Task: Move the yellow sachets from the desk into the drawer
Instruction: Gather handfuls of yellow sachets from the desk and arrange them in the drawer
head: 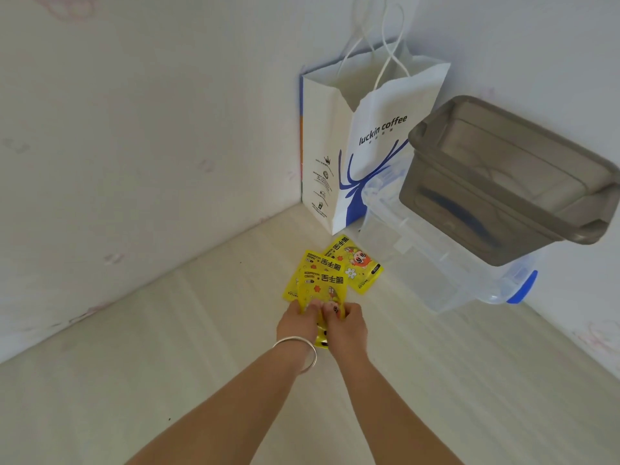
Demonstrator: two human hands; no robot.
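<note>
Three yellow sachets with cartoon print lie overlapping on the pale desk (201, 330) near its back corner. The nearest sachet (323, 286) is gripped at its near edge by both hands: my left hand (297, 322), with a silver bangle on the wrist, and my right hand (345, 325) pinch it side by side. A second sachet (313, 261) lies partly under it. The third sachet (355, 263) lies further back to the right, untouched. No drawer is in view.
A white and blue paper coffee bag (352, 146) stands in the corner behind the sachets. To the right a grey plastic box (503, 182) sits stacked on a clear plastic box (436, 263) with a blue clasp. Walls close the desk at left, back and right.
</note>
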